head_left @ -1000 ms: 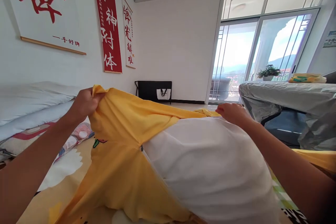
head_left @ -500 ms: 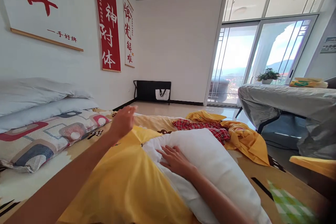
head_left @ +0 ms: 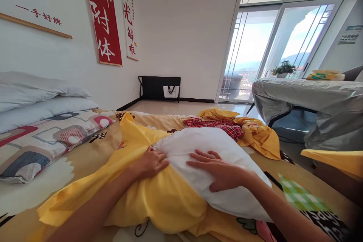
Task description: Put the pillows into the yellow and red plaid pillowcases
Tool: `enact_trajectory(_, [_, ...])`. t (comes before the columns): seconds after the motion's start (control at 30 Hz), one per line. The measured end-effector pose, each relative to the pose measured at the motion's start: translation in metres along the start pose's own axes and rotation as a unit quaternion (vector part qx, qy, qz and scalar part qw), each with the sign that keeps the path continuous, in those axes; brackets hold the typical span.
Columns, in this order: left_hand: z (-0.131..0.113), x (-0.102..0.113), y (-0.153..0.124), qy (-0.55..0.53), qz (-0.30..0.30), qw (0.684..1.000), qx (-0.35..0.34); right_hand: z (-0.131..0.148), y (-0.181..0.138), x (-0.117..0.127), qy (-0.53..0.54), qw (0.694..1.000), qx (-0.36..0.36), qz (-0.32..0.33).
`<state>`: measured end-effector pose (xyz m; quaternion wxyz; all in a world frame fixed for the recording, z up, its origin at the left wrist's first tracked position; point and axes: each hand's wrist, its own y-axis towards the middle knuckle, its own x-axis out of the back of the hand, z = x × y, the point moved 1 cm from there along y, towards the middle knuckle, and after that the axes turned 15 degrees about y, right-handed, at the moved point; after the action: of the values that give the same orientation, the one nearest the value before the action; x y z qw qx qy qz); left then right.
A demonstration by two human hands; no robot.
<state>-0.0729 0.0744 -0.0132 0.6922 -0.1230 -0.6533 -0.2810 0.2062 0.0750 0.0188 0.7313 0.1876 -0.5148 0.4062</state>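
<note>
Left hand flat on yellow cloth; right hand splayed over plump white pillow

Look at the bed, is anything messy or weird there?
Yes, a little. Near the far edge of the bed, yellow cloth and red plaid cloth lie crumpled together. The white pillow under the right hand looks odd too, sticking partly out of its yellow cover. I see no spills.

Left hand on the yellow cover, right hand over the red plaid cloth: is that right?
Not quite: the right hand is over the white pillow, not the red plaid cloth, as the head view shows. The left hand is on the yellow cover, as you said.
</note>
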Motion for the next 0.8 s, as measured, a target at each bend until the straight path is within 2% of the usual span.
enact_trajectory(0.07, [-0.005,0.004,0.001,0.018,-0.016,1.000,-0.003,-0.008,-0.001,-0.012,-0.032,0.999,-0.040,0.006])
enact_trajectory(0.17, [-0.024,0.012,0.004,0.089,-0.079,0.993,-0.005,-0.011,0.018,-0.037,-0.081,0.996,-0.007,-0.042])
enact_trajectory(0.23, [-0.043,0.015,0.006,0.122,-0.119,0.985,-0.038,-0.009,0.035,-0.047,-0.110,0.990,0.028,-0.088])
enact_trajectory(0.3, [-0.061,0.016,0.009,0.122,-0.113,0.981,-0.097,-0.005,0.050,-0.047,-0.139,0.985,0.032,-0.100])
enact_trajectory(0.37, [-0.075,0.016,0.013,0.105,-0.060,0.986,-0.118,-0.002,0.061,-0.040,-0.162,0.983,0.011,-0.084])
enact_trajectory(0.43, [-0.080,0.019,0.017,0.081,-0.001,0.994,-0.075,0.003,0.068,-0.027,-0.169,0.983,-0.007,-0.074])
enact_trajectory(0.5, [-0.079,0.028,0.022,0.064,0.030,0.997,-0.025,0.010,0.073,-0.011,-0.165,0.982,-0.020,-0.088])
enact_trajectory(0.7, [-0.066,0.090,0.023,0.099,0.035,0.992,0.065,0.033,0.084,0.039,-0.117,0.980,-0.014,-0.158])
enact_trajectory(0.8, [-0.070,0.114,0.022,0.124,0.059,0.989,0.057,0.046,0.094,0.059,-0.070,0.982,0.002,-0.177])
